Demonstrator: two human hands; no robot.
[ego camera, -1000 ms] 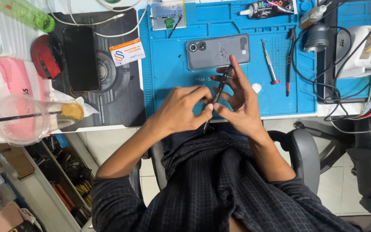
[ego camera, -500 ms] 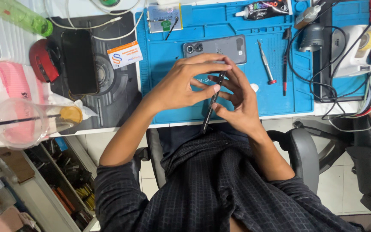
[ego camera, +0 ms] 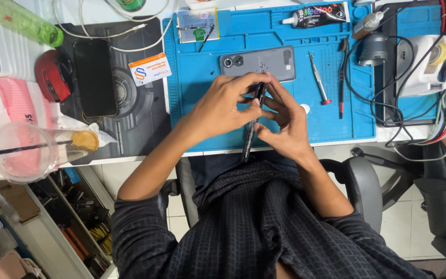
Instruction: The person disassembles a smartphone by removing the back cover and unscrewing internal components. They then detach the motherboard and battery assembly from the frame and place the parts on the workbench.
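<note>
Two bare hands meet over the front part of a blue work mat [ego camera: 207, 103] on the surface. From the left, the left hand [ego camera: 222, 106] reaches in with the forearm slanting up from the lower left, wrist bent, its fingers [ego camera: 249, 82] curled and closed on the upper part of a slim dark tool [ego camera: 249, 135]. The right hand [ego camera: 285, 126] comes in from the lower right, palm turned toward the left hand, its fingers pinched on the same tool a little lower. The tool hangs almost upright between both hands, its lower end reaching past the mat's front edge.

Around them, going left to right: a clear plastic cup [ego camera: 21, 152] with a straw, a red mouse [ego camera: 52, 75], a black phone [ego camera: 95, 77] lying flat on a dark pad, and a small white and orange card [ego camera: 149, 68]. Just beyond the fingertips lies a grey phone [ego camera: 256, 63], back up. Right of it rest a screwdriver [ego camera: 318, 78] with a red end, a black tube [ego camera: 316, 14], and a tangle of black cables [ego camera: 383, 98]. A dark checked shirt [ego camera: 264, 227] fills the foreground.
</note>
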